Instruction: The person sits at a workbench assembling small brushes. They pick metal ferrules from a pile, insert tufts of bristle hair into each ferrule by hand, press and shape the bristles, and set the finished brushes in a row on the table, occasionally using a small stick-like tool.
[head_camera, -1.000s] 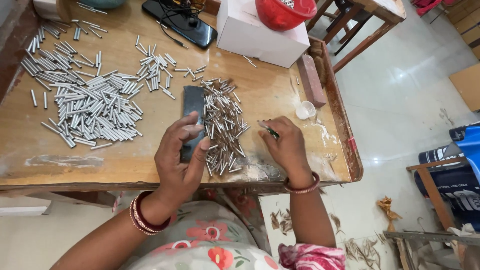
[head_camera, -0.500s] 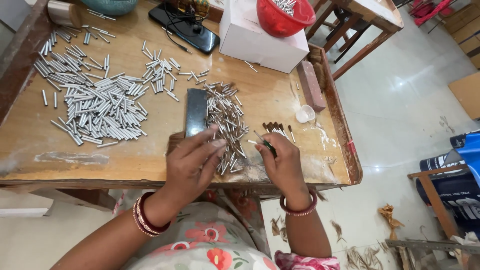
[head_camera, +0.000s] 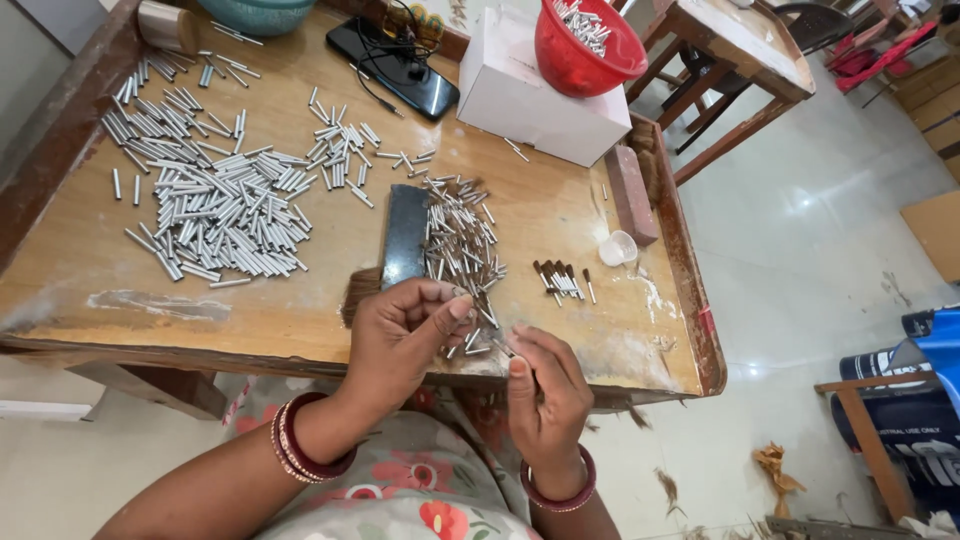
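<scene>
My left hand (head_camera: 405, 335) hovers at the table's near edge with thumb and fingertips pinched together; I cannot see what is between them. Beside it, my right hand (head_camera: 545, 385) pinches a thin metal tube (head_camera: 503, 349) pointing towards the left fingertips. Just beyond both hands lies a heap of thin brown-tipped tubes (head_camera: 460, 245), next to a dark flat block (head_camera: 405, 235). A tuft of brown bristles (head_camera: 358, 292) lies left of my left hand. A short row of brown-tipped pieces (head_camera: 560, 280) sits to the right.
A large spread of silver tubes (head_camera: 215, 215) covers the left of the wooden table (head_camera: 90, 290). At the back are a black phone with cable (head_camera: 400, 75), a white box (head_camera: 550, 90), a red bowl (head_camera: 585, 50) and a teal bowl (head_camera: 260, 12). A small clear cup (head_camera: 618, 247) and a reddish block (head_camera: 630, 195) are at the right rim.
My left hand came off the dark block and drew back to the near edge, fingers now pinched. My right hand pulled in towards me and now meets the left hand.
</scene>
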